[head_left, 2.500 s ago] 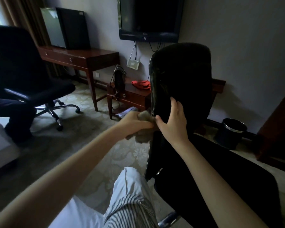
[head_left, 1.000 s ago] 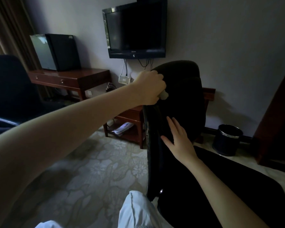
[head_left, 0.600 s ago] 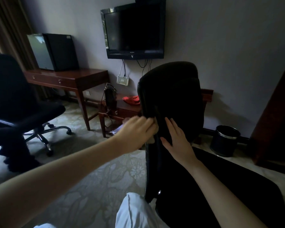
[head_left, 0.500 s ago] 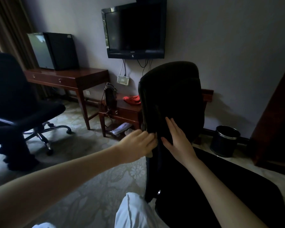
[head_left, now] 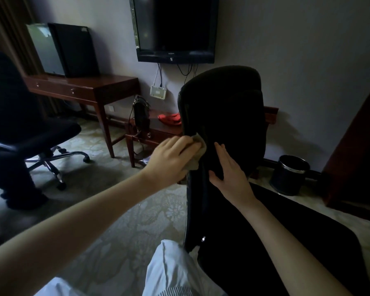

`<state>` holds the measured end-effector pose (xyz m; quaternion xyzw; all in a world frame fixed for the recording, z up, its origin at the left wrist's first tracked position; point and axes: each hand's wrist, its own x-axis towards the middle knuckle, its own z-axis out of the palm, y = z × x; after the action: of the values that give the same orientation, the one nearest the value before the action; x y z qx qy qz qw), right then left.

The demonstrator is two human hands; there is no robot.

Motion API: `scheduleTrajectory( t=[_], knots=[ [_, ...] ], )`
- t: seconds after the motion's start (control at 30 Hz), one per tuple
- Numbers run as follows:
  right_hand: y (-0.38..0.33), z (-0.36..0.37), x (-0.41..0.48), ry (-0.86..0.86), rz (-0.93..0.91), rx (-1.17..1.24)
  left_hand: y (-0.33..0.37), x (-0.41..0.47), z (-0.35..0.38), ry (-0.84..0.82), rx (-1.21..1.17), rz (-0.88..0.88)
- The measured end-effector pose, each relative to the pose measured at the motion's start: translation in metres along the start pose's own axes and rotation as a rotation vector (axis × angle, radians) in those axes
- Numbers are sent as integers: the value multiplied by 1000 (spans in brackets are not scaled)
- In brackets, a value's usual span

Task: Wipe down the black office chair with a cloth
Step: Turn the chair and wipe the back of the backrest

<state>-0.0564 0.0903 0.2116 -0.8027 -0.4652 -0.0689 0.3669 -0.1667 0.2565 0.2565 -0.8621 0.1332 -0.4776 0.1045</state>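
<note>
**Left hand [head_left: 171,161] grips cloth [head_left: 198,154] at the backrest [head_left: 229,99] edge; right hand [head_left: 229,174] lies flat on its front**

Fingers [head_left: 186,144] of the left hand curl round the bunched greyish cloth and press it to the left side edge of the backrest, about halfway up. The right hand is released: fingers straight and spread, palm on the front face of the backrest, just beside the cloth.

A second ago the left hand was up at the top corner of the backrest. Half a second ago it had come down to mid-height, and more of the cloth now shows beyond the hand. The right hand has kept its place.

The black office chair [head_left: 239,135] stands mid-view on the patterned carpet [head_left: 120,221]. Its backrest is upright, long axis vertical, seen nearly edge-on. The front face turns rightward, and the seat [head_left: 286,242] runs from its foot toward the lower right corner.
</note>
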Motion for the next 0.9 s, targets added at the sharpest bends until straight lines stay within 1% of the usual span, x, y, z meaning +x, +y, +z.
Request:
scheduleTrajectory(
  t=[0.07, 0.17, 0.2, 0.23, 0.3, 0.37, 0.43, 0.5, 0.53, 0.6, 0.63, 0.7, 0.8, 0.9],
  knots=[
    [1, 1, 1, 12, -14, 4, 13, -20, 11, -59, -37, 19],
    [1, 1, 1, 42, -2, 14, 27, -45, 20, -193, -25, 123],
    [1, 1, 1, 46, 1, 24, 28, -47, 19, -211, -33, 123],
    [0, 0, 0, 43, 0, 44, 27, -44, 15, -197, -47, 102],
    [-1, -1, 0, 26, 1, 107, 24, -24, 4, -109, -46, 49],
    [0, -1, 2, 28, 23, 119, 20, 10, -8, -14, 46, -2],
    [2, -1, 3, 43, 43, 90, 19, 46, -15, -2, 187, -92],
    [4, -2, 1, 5, 72, 98, 20, 71, -15, -84, 289, -199],
    [6, -2, 1, -26, 92, 115, 21, 78, -13, -155, 327, -231],
    [9, -1, 2, -55, 102, 140, 28, 80, -7, -275, 384, -254],
    [9, 0, 4, -56, 95, 146, 32, 78, -4, -307, 390, -255],
    [11, 4, 4, -37, 87, 163, 40, 70, 3, -331, 356, -215],
    [9, 5, -3, -10, 90, 230, 56, 45, 14, -341, 332, -107],
    [13, 5, -4, -2, 30, 221, 67, 15, 22, -367, 258, -1]
  ],
)
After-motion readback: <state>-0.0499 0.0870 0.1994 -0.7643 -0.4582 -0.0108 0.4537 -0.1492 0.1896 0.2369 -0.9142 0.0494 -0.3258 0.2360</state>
